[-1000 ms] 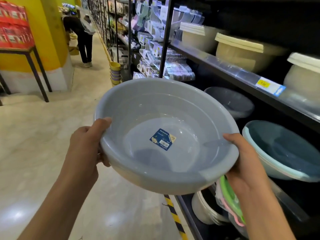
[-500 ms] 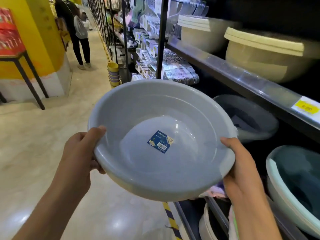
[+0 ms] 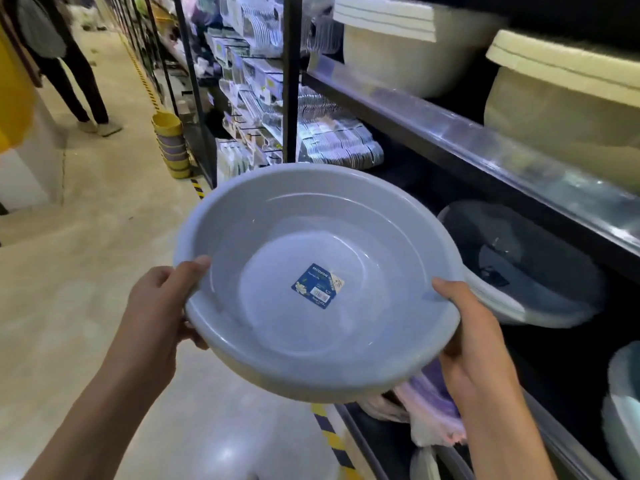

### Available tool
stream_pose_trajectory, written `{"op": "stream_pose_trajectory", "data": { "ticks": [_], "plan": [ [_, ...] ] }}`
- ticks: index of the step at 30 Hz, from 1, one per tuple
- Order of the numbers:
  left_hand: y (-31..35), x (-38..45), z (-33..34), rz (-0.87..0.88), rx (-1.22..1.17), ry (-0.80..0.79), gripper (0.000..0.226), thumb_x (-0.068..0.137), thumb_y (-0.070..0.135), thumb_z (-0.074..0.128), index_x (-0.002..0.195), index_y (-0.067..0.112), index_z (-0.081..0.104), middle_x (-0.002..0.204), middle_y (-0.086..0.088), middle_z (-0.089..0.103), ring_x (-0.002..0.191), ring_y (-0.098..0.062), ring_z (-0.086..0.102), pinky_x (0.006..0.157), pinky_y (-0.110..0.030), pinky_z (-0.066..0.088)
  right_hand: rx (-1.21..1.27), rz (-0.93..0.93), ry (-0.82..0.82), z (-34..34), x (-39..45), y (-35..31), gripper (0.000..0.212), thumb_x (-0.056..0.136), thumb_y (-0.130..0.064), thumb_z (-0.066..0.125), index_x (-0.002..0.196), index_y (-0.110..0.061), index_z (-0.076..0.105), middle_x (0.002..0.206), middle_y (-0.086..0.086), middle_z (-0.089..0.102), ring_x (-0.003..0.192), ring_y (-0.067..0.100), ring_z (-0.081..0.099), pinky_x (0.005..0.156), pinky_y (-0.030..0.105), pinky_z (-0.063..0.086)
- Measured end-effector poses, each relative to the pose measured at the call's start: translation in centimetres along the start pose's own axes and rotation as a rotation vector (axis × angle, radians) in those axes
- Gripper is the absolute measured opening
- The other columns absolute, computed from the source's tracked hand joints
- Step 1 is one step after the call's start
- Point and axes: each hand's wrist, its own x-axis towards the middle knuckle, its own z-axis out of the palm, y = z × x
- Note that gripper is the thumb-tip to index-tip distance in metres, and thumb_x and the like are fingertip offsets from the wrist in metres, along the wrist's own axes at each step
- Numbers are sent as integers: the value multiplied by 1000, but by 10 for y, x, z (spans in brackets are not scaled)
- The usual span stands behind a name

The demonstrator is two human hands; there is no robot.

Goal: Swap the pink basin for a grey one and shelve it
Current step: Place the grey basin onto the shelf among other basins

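I hold a round grey basin with a blue label at its bottom, tilted toward me, in front of the shelving. My left hand grips its left rim, thumb over the edge. My right hand grips the right rim the same way. Just right of it, a stack of grey basins leans on the middle shelf. Pink and purple basins show on the lowest shelf under the held one.
Cream tubs stand on the upper shelf. A teal basin sits at the far right. Stacked yellow and purple pots stand on the aisle floor. A person stands far left. Hazard tape marks the shelf foot.
The view has moved closer to the shelves and shifted left; the grey stack now sits right beside the held basin. Both hands keep the same grip.
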Motion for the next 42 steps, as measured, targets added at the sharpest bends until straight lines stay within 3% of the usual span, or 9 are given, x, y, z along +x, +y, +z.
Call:
{"op": "stream_pose_trajectory", "data": {
  "ticks": [4,9,13,18,24,29,33,39,42],
  "plan": [
    [6,74,-1,-33,31,-104,74,72,50,70,110,-12,57,59,-10,58,44,-23,55,37,-28,42,66,9,39,38,32,7,16,84,-23,72,79,-32,83,97,3,81,85,18,78,60,28,60],
    [9,151,8,-67,96,-227,79,65,52,75,114,-7,57,70,-20,67,51,-28,62,41,-32,47,81,-7,111,66,71,15,17,86,-24,71,82,-36,82,99,2,80,89,18,77,65,30,61],
    [6,208,25,-90,135,-299,72,66,50,78,114,0,59,83,-27,72,62,-37,67,49,-41,52,85,3,224,81,114,23,11,85,-23,72,91,-26,81,97,5,81,84,20,78,62,31,62],
    [2,278,59,-89,148,-368,65,72,44,74,115,-1,57,86,-32,69,60,-36,64,46,-37,49,70,-1,285,91,167,34,34,86,-26,71,117,-14,71,108,9,78,96,23,76,85,42,55],
    [-7,345,101,-92,135,-441,70,66,46,75,115,1,58,93,-32,68,69,-43,66,60,-47,52,32,-11,351,96,220,39,40,85,-33,70,121,-15,71,115,10,76,108,30,71,99,51,50],
    [-14,393,132,-131,113,-521,75,61,48,80,116,2,58,86,-25,72,60,-33,68,46,-36,54,39,-27,492,106,248,36,41,85,-30,68,122,-12,70,112,11,77,101,29,73,82,42,56],
    [-20,433,158,-136,120,-599,73,59,51,79,113,6,60,99,-29,71,67,-32,71,56,-43,57,73,-34,605,120,267,35,35,89,-23,64,117,-4,70,107,21,76,80,30,74,68,38,56],
    [-23,476,196,-124,146,-734,77,62,55,79,111,0,58,80,-17,67,59,-28,65,49,-37,52,98,-87,723,131,280,37,43,88,-22,64,121,7,64,111,25,73,87,32,68,66,36,54],
    [-22,489,215,-134,116,-800,74,64,50,79,110,-2,56,68,-12,62,46,-24,57,41,-33,45,79,-121,767,132,287,38,41,88,-22,66,118,7,66,114,22,74,101,34,71,82,40,54]
  ]
}}
